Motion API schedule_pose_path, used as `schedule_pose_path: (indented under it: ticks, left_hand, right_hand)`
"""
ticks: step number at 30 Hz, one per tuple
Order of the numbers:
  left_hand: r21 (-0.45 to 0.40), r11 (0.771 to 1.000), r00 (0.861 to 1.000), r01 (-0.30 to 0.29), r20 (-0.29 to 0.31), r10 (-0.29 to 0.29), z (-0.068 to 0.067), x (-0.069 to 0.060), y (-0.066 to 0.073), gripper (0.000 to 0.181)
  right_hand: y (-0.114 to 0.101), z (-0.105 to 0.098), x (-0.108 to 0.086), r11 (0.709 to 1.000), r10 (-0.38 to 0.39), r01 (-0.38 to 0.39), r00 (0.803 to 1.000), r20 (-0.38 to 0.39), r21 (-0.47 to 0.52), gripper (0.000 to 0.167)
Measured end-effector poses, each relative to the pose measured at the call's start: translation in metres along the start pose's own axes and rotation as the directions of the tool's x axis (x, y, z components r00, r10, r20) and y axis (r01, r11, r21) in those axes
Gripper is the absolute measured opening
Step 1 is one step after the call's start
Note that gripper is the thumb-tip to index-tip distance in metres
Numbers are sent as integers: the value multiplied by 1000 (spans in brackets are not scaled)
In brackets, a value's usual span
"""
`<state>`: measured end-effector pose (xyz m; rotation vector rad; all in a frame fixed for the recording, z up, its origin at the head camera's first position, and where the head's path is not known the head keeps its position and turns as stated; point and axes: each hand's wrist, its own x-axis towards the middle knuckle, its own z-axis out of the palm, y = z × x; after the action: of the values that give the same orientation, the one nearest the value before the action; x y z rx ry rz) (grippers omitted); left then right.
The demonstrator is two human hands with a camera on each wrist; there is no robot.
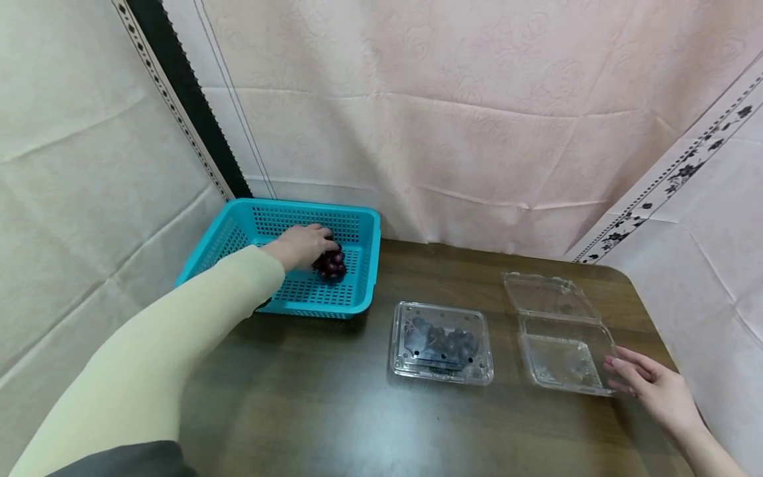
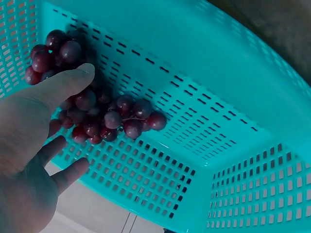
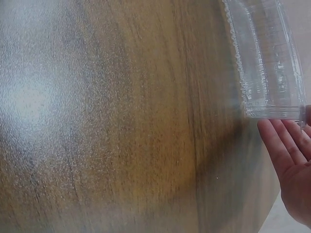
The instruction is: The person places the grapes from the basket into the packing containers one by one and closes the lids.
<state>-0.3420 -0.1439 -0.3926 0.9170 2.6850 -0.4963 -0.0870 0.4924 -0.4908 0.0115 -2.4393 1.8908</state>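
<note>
In the blue basket (image 1: 357, 291), my left hand (image 1: 300, 246) is over a bunch of dark red grapes (image 1: 331, 265). The left wrist view shows the thumb of that hand (image 2: 29, 131) lying across the grapes (image 2: 112, 119), with two other fingers spread apart below them. The hinged clear container (image 1: 560, 354) stands with its lid folded back at the right, and no fruit shows in it. My right hand (image 1: 658, 391) holds its right side wall; in the right wrist view the fingers of this hand (image 3: 291, 165) lie against the container's outside (image 3: 272, 73), thumb at the rim.
A closed clear box (image 1: 441, 343) with dark grapes inside sits mid-table, between basket and empty container. Cloth curtains (image 1: 465, 132) rise behind the wooden table (image 1: 334, 411) and at both sides.
</note>
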Motion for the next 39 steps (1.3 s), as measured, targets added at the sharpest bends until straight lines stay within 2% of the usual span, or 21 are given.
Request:
schedule_pose_path:
  ticks: [5,8,15,23,33,39]
  left_hand:
    - [17,998,999,-54,-7,54,3,9,2,78]
    - [34,997,998,-66,-8,66,7,13,2,77]
    - [40,998,997,-56,-44,58,13,18,2,69]
    - [34,997,995,-63,-74,65,10,19,5,55]
    - [61,997,997,-54,-52,57,15,24,10,56]
    - [16,999,998,-31,-61,32,14,27,9,58]
  right_hand:
    - [-1,0,-3,999,5,-5,1000,-5,-45,39]
    - [-2,0,-2,998,1,-1,1000,-8,-58,37]
    - [-3,1,1,999,-10,10,1000,-7,-38,36]
    - [-2,1,1,999,-7,6,1000,-14,-44,39]
    - [0,1,2,1000,-19,19,1000,-10,-7,46]
    - [-1,2,2,999,-23,22,1000,-17,-38,45]
